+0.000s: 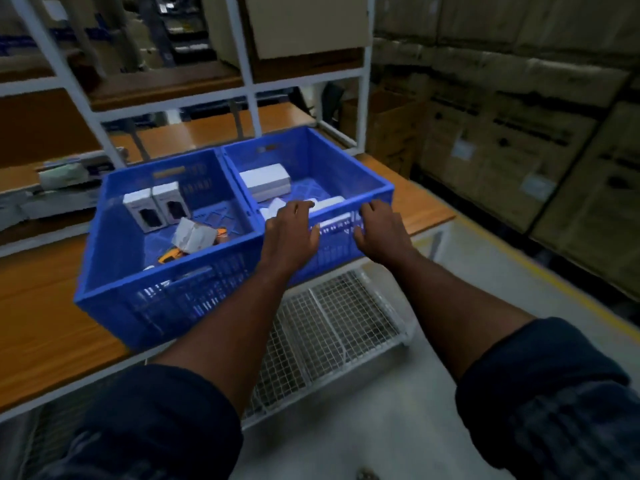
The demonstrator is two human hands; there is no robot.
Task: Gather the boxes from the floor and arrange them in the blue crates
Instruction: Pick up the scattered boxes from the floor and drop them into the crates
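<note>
We see two blue crates side by side on the wooden table (41, 323). The left crate (114, 223) holds two upright white boxes (156, 207) at its far side and a tilted white box (194, 233) nearer us. The right crate (341, 161) holds a large white box (265, 181) by its far wall and small white boxes (277, 206) against the near wall. The right hand (379, 225) curls its fingers over that crate's near rim, thumb on the outer wall. The left hand (292, 225) lies over the same rim beside it, fingers reaching towards the small white boxes; with the blur we cannot tell whether it grips anything
</note>
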